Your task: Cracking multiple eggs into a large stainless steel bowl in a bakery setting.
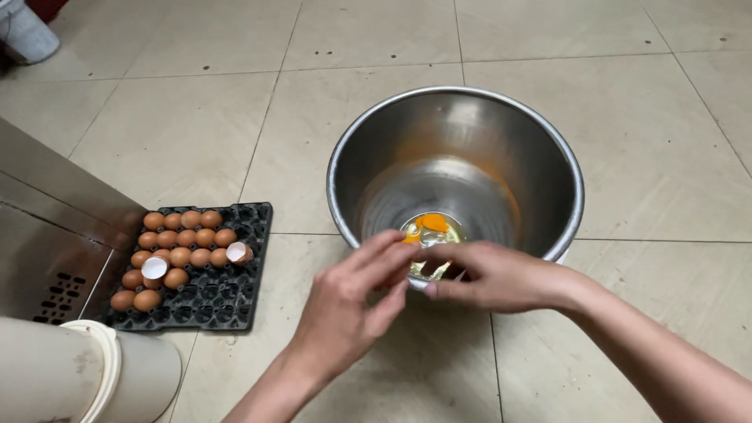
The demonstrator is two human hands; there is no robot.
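Both hands meet over the near rim of a large steel bowl (pixel 548 157) that stands on the tiled floor (pixel 196 117). The left hand (pixel 348 301) comes in from below, its fingers (pixel 384 247) stretched towards the rim and closed lightly on one half of a cracked egg (pixel 429 270); the right hand (pixel 501 276) reaches in from the lower right, its fingers (pixel 450 288) pinched on the other half. The egg sits between the two sets of fingers, mostly hidden by them, so only a pale, wet sliver of it shows in the gap. Whether the shell is already fully parted I cannot tell.

Just beyond the fingers, on the bottom of the bowl, lies an orange yolk (pixel 433 223) in clear egg white. The inner wall of the bowl reflects an orange tint above it.

Well to the left of the left fingers a black egg tray (pixel 235 290) lies on the floor. Brown eggs (pixel 182 239) fill its left part, and two empty shell halves (pixel 154 268) rest among them, open side up. The tray's right part holds nothing. Beyond the tray, further left, stands a metal cabinet side (pixel 47 227) with vent slots, and below it, near the left forearm, the top of a cream-coloured plastic container (pixel 86 376). A pale bucket (pixel 27 31) shows far off at the upper left corner
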